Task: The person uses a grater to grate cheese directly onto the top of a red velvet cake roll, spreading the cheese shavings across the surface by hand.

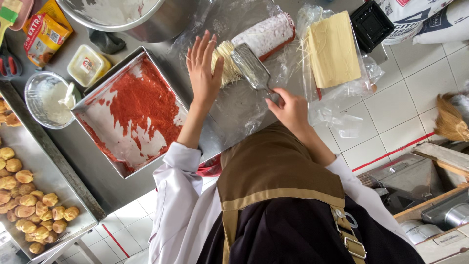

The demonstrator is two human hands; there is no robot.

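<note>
My left hand (202,71) is open with fingers spread, pressed against the left side of a pile of pale grated cheese (227,62). My right hand (291,110) grips the handle of a flat metal grater (250,67), whose blade lies over the cheese pile. Just beyond the pile lies a rolled cake (265,33) with a white coating and a red edge, on clear plastic wrap spread over the steel table (234,115).
A square tray (128,57) with red crumbs sits to the left. A yellow cheese block (332,48) lies on plastic at the right, near a black container (371,23). Further left are a cream bowl (48,100), a plastic tub (88,64), a large metal bowl (122,14) and a pastry tray (49,161).
</note>
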